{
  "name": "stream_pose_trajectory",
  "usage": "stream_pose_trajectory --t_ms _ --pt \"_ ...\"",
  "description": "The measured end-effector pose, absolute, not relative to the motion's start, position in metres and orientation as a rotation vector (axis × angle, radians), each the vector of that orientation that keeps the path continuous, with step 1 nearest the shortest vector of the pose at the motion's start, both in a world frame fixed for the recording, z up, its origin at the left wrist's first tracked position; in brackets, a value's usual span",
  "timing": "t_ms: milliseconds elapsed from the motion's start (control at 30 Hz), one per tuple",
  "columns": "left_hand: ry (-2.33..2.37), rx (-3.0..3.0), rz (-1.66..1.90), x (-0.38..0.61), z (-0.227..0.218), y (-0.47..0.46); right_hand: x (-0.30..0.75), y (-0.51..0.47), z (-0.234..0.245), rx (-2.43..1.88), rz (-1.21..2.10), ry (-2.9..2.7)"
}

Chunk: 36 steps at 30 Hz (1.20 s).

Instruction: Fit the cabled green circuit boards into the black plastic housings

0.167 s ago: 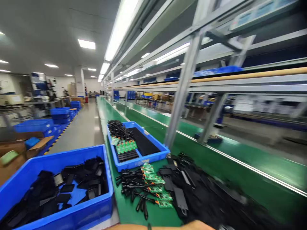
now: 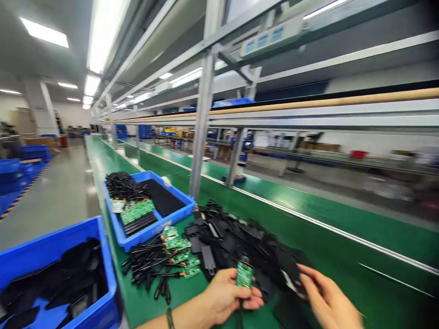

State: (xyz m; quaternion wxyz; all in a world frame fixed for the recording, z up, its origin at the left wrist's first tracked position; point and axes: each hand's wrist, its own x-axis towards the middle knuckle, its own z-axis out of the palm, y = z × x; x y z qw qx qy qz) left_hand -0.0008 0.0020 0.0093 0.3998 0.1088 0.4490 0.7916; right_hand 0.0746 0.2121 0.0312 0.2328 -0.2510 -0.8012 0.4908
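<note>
My left hand [image 2: 226,297] is low in the middle and grips a small green circuit board [image 2: 244,275] with a black part at its top. My right hand [image 2: 324,297] is just to the right, fingers apart, touching the edge of a heap of black plastic shells [image 2: 240,240] on the green bench [image 2: 154,306]. Left of the heap lie green circuit boards with black cabled connectors [image 2: 161,262].
A blue tray [image 2: 151,230] with boards, cables and a black pad sits behind the loose parts. A larger blue bin [image 2: 103,274] of black shells stands at the lower left. A green conveyor belt [image 2: 308,205] and metal frame posts [image 2: 200,132] run along the right.
The view has swung to the right and down. Both hands have come into view, the left one now holding a green board over the heap.
</note>
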Motion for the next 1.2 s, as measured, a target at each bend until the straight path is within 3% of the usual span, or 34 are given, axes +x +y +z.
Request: stream_pose_trajectory --t_ms 200,433,767,1033,1200 --pt "1.287 0.352 1.922 -0.003 0.03 -0.003 0.073 0.17 0.061 -0.377 1.871 -2.175" --pt "1.268 0.462 1.815 -0.002 0.033 0.0 0.075 0.166 0.067 -0.079 1.824 -2.24" --pt "1.317 0.546 1.812 -0.004 0.03 0.002 0.065 0.168 0.056 -0.153 1.897 -2.047" --pt "1.394 0.578 1.752 0.0 0.022 0.002 0.068 0.157 0.051 -0.208 1.59 -2.125" --pt "1.438 0.61 1.772 0.003 0.021 0.007 0.063 0.154 0.045 -0.299 1.777 -2.06"
